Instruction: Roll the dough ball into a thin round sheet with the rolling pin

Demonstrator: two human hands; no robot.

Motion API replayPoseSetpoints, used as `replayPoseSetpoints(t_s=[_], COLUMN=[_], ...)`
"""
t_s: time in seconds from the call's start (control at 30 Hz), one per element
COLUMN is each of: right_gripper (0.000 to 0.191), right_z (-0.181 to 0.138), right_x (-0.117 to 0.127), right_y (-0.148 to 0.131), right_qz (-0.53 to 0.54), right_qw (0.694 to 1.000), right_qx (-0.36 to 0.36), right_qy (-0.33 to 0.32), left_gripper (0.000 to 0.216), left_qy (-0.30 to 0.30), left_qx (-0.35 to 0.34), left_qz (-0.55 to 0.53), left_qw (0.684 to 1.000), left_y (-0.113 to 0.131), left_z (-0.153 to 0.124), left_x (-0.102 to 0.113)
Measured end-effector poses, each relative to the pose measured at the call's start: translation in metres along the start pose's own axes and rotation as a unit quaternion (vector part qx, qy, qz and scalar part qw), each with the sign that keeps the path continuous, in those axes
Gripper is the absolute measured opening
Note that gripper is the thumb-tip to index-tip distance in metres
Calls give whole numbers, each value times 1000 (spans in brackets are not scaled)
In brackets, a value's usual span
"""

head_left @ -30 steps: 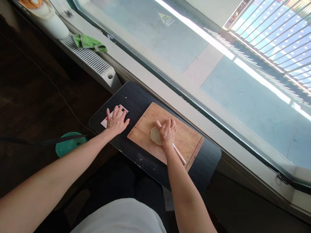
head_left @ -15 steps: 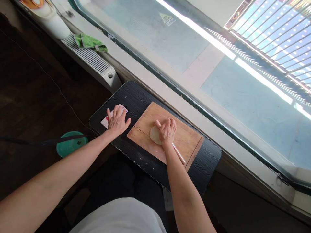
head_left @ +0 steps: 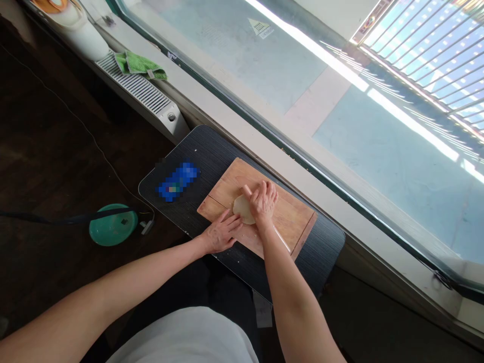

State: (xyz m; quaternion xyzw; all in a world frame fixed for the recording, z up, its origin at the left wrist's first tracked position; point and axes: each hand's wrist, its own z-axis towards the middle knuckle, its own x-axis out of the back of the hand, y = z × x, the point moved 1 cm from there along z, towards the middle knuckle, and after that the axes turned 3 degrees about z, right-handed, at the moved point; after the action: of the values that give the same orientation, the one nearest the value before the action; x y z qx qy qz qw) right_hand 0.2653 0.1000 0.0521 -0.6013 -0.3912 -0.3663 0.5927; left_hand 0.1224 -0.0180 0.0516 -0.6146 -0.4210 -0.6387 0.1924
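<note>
Dough (head_left: 243, 209) lies flat on a wooden board (head_left: 293, 217). The right hand (head_left: 263, 202) has its fingers curled over a rolling pin (head_left: 247, 191); the left hand (head_left: 221, 234) spreads its fingers at the dough's edge.

A black, round-cornered table (head_left: 325, 242) stands near a white, slatted metal radiator (head_left: 139, 91), alongside a broad, sunlit glass window (head_left: 260, 85); the brown floor (head_left: 45, 146) lies in shadow.

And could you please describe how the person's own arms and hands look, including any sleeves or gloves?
The left hand and right hand are ungloved; no ring, watch or bracelet can be made out. The left arm and right arm are bare as far as the picture shows, with no sleeve visible. A plain white top shows at the bottom edge.
</note>
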Motion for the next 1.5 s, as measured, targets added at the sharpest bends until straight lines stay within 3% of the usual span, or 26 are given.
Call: replayPoseSetpoints(t_s=[0.23, 0.4, 0.5, 0.6, 0.73, 0.9, 1.1, 1.5], right_gripper=[45, 46, 45, 44, 43, 43, 42, 40], right_z=[-7, 0, 2, 0, 0, 2, 2, 2], right_x=[-3, -2, -1, -1, 0, 0, -2, -6], right_y=[-2, 2, 2, 1, 0, 1, 4, 5], right_qz=[-3, 1, 10, 13, 13, 15, 27, 17], right_qw=[1000, 1000, 1000, 1000, 1000, 1000, 1000, 1000], right_qx=[19, -13, -10, -11, -11, -6, 5, 13], right_qy=[-16, -4, -5, -7, -7, -4, 2, 17], left_gripper=[56, 50, 48, 48, 50, 55, 57, 59], left_qy=[-10, 38, 82, 118, 115, 91, 72, 47], left_qx=[-3, 24, 103, 229, 356, 443, 474, 474], left_qz=[-9, -28, -19, 2, 33, 64, 64, 86], left_qw=[1000, 999, 991, 966, 927, 890, 875, 875], left_y=[-1, -4, -17, -43, -84, -113, -119, -123], left_z=[2, 0, -10, -34, -80, -121, -127, -124], left_x=[4, 18, 30, 40, 45, 42, 37, 38])
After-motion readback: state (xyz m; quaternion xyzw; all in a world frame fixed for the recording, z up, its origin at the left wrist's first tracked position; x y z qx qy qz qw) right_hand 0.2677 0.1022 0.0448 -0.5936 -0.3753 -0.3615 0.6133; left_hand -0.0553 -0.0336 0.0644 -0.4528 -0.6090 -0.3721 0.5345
